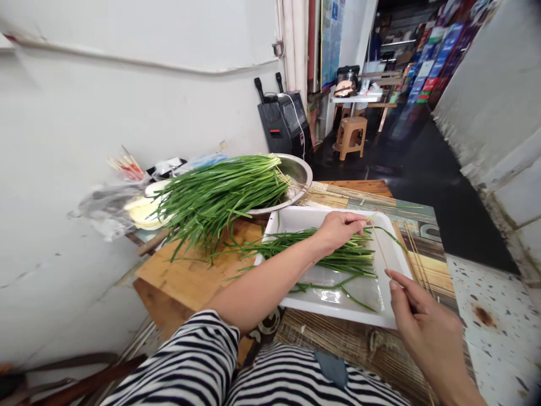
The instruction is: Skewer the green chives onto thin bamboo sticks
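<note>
Over the far right part of a white tray (338,313), my left hand (341,230) is closed in a pinch on a garlic chive (389,232), whose green end trails to the right. My right hand (422,321), beside the tray's right edge, grips a thin wooden skewer (381,248) between thumb and fingers. The skewer's upper end meets the chive at my left fingertips; whether it pierces the stalk is too small to tell. Below my left hand a bunch of garlic chives (350,256) lies in the tray, with a few loose strands nearer me.
A metal bowl (302,169) behind the tray carries a large heap of chives (224,186), overhanging a wooden board (169,273). Several loose skewers (416,254) lie right of the tray. Farther back are a black speaker-like box (283,121) and a brown stool (351,135).
</note>
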